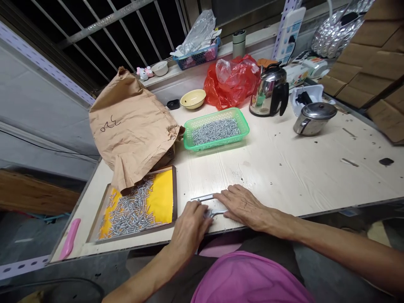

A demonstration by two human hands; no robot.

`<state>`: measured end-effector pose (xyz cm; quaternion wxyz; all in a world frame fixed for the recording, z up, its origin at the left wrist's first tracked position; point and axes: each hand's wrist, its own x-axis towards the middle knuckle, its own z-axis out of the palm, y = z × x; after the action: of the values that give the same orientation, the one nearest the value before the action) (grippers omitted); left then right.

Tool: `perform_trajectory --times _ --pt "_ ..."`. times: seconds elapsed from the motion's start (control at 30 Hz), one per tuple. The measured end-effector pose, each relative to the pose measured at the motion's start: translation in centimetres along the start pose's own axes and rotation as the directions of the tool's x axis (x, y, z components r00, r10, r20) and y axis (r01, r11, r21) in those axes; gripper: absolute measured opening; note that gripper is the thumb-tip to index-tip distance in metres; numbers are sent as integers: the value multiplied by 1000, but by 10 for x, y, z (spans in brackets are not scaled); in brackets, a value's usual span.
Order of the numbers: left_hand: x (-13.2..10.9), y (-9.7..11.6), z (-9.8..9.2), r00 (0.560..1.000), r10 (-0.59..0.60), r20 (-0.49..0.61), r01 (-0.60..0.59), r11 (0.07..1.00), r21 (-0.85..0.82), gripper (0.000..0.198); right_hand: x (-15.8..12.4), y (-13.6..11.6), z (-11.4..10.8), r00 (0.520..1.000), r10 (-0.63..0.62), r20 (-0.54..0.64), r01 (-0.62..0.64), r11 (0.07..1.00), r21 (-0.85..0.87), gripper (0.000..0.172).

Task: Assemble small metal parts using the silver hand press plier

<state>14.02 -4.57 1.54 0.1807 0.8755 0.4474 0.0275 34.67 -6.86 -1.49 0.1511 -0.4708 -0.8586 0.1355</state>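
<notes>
Near the table's front edge, my left hand (190, 225) has its fingers curled down at the left end of a small metal tool (217, 211). What its fingertips grip, if anything, is hidden. Just to the right, my right hand (241, 205) touches the right ends of a thin metal strip (203, 197) and of the metal tool. Its fingers are bent over them. Left of my hands is a shallow tray (174, 191) with a yellow bottom, holding many small metal springs or screws (131, 214), too small to tell.
A large brown paper bag (135, 126) leans over the tray. Behind my hands stands a green basket (216, 145) of small metal pieces. A kettle (268, 92), metal pot (315, 120), red bag (229, 84) and yellow bowl (193, 99) are farther back. A pink handle (70, 238) lies at left.
</notes>
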Motion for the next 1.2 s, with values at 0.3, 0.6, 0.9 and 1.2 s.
perform_trajectory --times 0.3,0.6,0.9,1.2 --pt "43 5 11 942 308 131 -320 944 82 51 -9 9 -6 994 107 -23 -104 990 100 70" --pt "53 11 10 927 327 183 -355 923 147 40 -15 12 -6 990 143 3 -143 990 -18 30" --pt "63 5 22 950 294 107 -307 941 143 18 -8 13 7 996 88 1 -88 995 -53 17" --pt "39 6 37 955 273 -116 -258 957 134 33 -6 30 -4 992 120 -38 -118 992 40 45"
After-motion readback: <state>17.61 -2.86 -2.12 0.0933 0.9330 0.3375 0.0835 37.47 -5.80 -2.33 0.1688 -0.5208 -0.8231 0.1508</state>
